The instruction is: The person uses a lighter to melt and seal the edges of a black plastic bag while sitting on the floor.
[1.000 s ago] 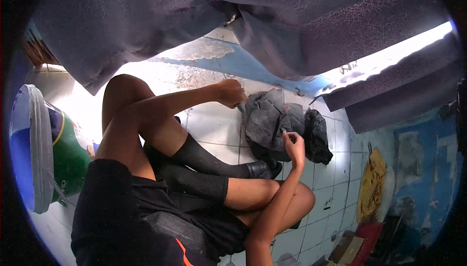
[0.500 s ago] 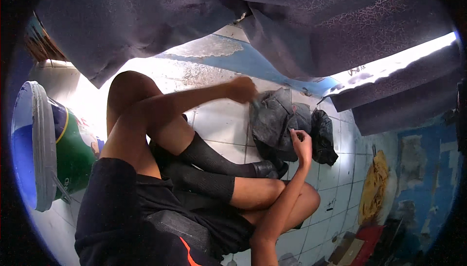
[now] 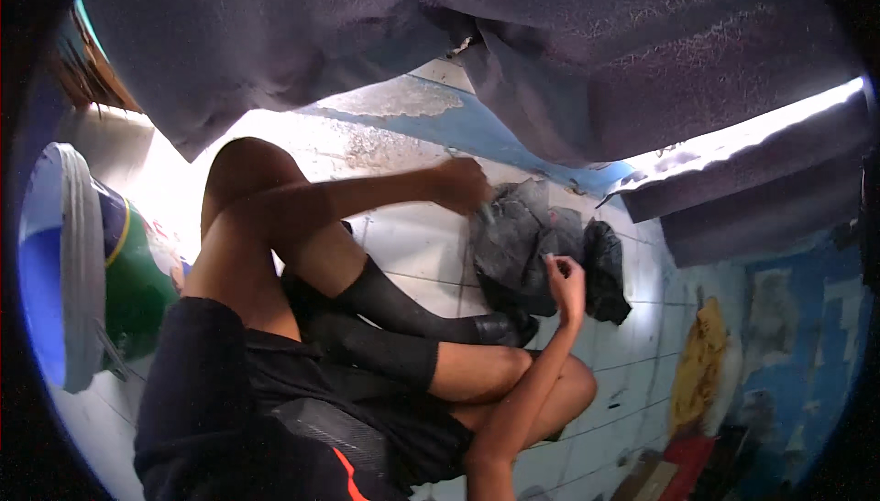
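Observation:
My left hand [image 3: 463, 186] is closed above the tiled floor, its forearm lying across my raised left knee. A thin, pale greenish, stick-like thing [image 3: 489, 214] sticks out below its fingers, against a crumpled dark grey sheet [image 3: 513, 249] that looks like plastic or cloth. My right hand [image 3: 568, 283] is pinched at the right side of that sheet, its forearm over my right knee. Something small and pale shows at its fingertips; I cannot tell whether the hand grips it or the sheet. A bunched black bag-like thing [image 3: 605, 272] lies just right of it.
A large bucket [image 3: 119, 272] with a pale rim and green side stands at the left. Dark fabric [image 3: 302, 24] hangs across the top. A yellow cloth [image 3: 698, 368] and a red thing [image 3: 687, 460] lie right, near a worn blue wall [image 3: 788, 345].
My left hand has shifted slightly, and the pale stick-like thing now points lower, over the dark sheet. My right hand stays pinched at the sheet's side. The view has tilted a little.

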`<state>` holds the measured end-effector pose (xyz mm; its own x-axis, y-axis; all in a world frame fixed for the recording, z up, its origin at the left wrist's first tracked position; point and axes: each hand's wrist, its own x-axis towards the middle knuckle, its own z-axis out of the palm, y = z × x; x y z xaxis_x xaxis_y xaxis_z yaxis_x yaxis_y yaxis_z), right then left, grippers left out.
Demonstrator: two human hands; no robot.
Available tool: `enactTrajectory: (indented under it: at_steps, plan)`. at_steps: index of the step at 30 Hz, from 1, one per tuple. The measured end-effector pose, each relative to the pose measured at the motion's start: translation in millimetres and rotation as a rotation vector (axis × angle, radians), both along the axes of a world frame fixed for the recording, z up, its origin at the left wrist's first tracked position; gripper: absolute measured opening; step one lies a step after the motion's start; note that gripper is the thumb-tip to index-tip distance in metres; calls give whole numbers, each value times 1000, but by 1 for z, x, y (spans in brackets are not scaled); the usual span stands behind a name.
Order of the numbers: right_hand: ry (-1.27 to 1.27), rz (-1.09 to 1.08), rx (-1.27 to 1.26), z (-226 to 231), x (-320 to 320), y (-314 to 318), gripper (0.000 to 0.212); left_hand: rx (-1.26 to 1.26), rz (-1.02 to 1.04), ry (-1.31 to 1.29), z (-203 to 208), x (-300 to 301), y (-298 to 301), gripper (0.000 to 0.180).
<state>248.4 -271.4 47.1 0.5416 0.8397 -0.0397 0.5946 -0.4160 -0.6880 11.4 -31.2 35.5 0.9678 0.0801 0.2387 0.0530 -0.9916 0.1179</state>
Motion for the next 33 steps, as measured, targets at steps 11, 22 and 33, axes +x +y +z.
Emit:
enactTrajectory:
  at_steps: [11, 22, 33]
  plan:
    - [41, -52, -21, 4, -9, 2, 30, -4, -86, 50, -4, 3, -20, 24]
    - [78, -41, -31, 2, -16, 4, 33, -51, 81, 103, -15, -8, 5, 19]
    - [102, -56, -116, -3, -31, 6, 34, 13, 193, 212, -29, -41, 38, 14]
